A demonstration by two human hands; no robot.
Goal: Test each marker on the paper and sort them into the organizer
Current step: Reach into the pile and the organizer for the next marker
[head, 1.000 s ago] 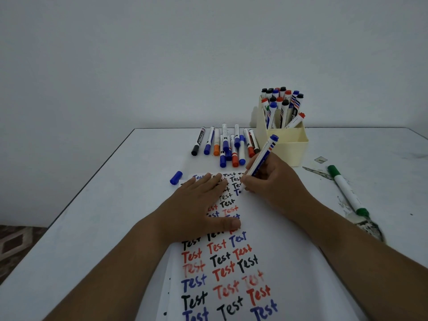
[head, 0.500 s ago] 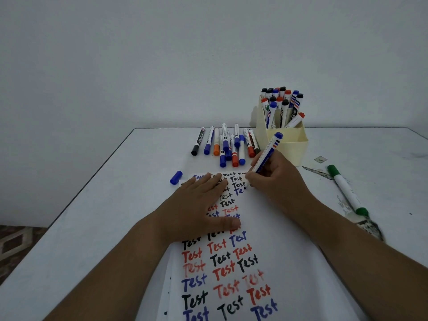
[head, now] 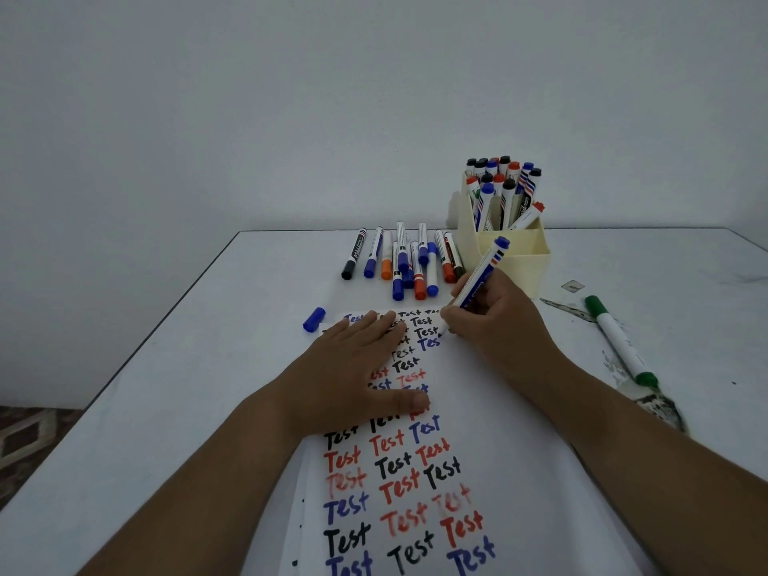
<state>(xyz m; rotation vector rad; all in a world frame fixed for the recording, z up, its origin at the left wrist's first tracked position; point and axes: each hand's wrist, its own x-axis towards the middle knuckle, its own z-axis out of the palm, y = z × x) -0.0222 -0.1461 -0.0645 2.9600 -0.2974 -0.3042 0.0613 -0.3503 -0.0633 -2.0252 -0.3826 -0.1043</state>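
The right hand (head: 494, 322) pinches a blue whiteboard marker (head: 482, 272) with curled fingers, its tip down on the paper (head: 511, 471) near the sheet's far edge though the nib itself is hidden behind the fingers, while the left hand (head: 353, 367) lies flat with straight fingers on the sheet, covering several of the written "Test" words. A loose blue cap (head: 313, 319) sits just off the paper's far left corner. Toward the table's (head: 166, 388) far edge lies a row of capped markers (head: 405, 264) beside the cream organizer (head: 523, 259), whose rear compartment is crowded with upright markers; the sheet's near edge is cut off.
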